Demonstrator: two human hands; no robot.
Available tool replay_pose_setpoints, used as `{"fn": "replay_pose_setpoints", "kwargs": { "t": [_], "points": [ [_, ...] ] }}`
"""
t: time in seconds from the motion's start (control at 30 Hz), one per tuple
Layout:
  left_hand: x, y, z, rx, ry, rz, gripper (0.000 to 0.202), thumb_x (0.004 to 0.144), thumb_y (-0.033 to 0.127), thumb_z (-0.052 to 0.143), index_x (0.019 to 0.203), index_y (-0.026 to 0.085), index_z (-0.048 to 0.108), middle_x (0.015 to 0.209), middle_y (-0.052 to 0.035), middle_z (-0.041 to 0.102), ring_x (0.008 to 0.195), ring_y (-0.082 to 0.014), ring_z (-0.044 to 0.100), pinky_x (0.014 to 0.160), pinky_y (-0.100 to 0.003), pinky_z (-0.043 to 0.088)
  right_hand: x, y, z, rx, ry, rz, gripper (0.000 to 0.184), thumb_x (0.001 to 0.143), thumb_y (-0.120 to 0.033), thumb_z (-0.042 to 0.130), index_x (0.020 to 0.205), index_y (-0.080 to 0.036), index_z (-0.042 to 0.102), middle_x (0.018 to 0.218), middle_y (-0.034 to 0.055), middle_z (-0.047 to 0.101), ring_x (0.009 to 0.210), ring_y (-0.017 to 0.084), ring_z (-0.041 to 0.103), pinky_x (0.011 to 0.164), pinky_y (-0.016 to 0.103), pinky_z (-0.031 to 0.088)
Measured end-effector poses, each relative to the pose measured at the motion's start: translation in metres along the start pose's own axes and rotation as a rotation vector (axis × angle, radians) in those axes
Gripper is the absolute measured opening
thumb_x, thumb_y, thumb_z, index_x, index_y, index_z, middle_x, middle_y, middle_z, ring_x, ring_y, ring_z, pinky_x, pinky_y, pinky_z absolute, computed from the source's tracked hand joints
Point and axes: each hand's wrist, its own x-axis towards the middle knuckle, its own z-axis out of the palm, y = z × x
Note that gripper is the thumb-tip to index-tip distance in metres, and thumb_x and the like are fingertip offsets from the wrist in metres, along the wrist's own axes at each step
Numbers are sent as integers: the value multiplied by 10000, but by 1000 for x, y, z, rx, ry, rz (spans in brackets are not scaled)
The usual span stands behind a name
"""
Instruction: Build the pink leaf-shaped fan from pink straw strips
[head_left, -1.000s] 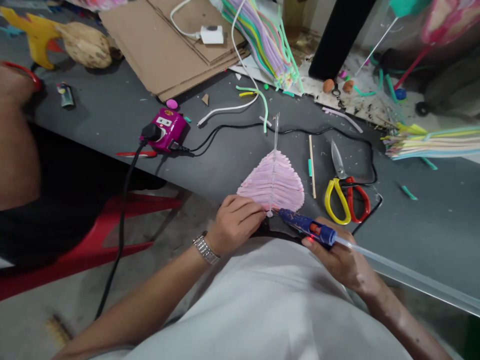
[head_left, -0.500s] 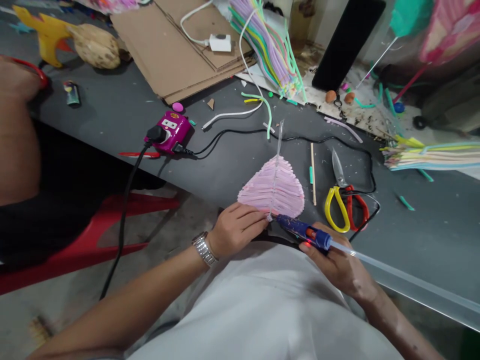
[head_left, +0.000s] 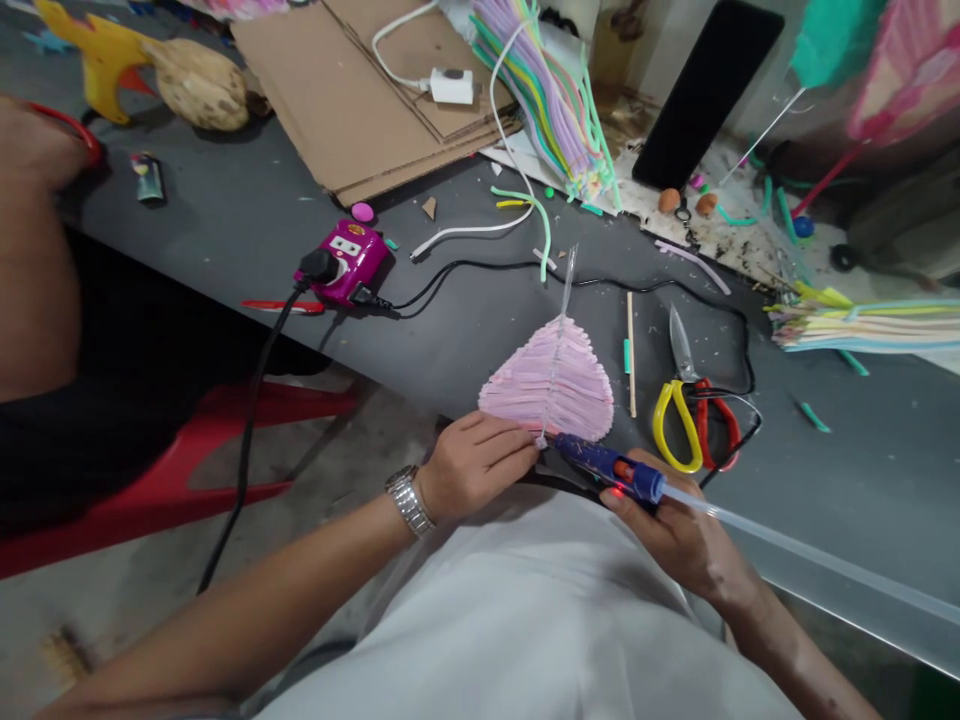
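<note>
A pink leaf shape (head_left: 574,385) made of pipe cleaners lies on the grey table near its front edge, with a clear stem running along its middle. My left hand (head_left: 476,460) holds its lower left edge, fingers together; the thumb is hidden. In my right hand (head_left: 675,535) is a blue hot glue gun (head_left: 596,458), its red light lit and a long clear glue stick (head_left: 780,535) coming out of the back. The gun's nozzle is at the bottom end of the leaf's stem, close to my left fingertips.
Scissors (head_left: 681,410) with yellow and red handles and a thin wooden stick (head_left: 631,355) lie to the right. A purple power socket (head_left: 349,262), cables, cardboard (head_left: 360,120) and bundled pipe cleaners (head_left: 547,110) are further back. Another person's arm (head_left: 37,260) is at the left.
The camera view has shifted slightly, so the table items appear a little further right and lower. Both hands, the glue gun and the leaf keep nearly the same places relative to each other.
</note>
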Motion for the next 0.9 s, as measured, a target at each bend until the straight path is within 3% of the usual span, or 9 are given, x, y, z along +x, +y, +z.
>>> {"fn": "replay_pose_setpoints", "kwargs": {
  "t": [0.47, 0.9],
  "points": [
    [1, 1, 0, -11, 23, 10, 53, 956, 129, 665, 990, 138, 704, 1005, -71, 823, 946, -181, 774, 745, -294, 563, 4, -4, -4, -13, -21, 41, 353, 1030, -490, 515, 814, -248, 653, 791, 24, 695, 681, 180, 652, 621, 288, 536],
    [-1, 2, 0, -15, 33, -19, 83, 984, 147, 623, 1007, 147, 703, 1031, -77, 824, 955, -172, 779, 744, -280, 566, 7, -5, -6, -32, -63, 75, 340, 1016, -487, 526, 884, -246, 726, 817, 31, 736, 729, 201, 686, 629, 300, 557]
  ]
}}
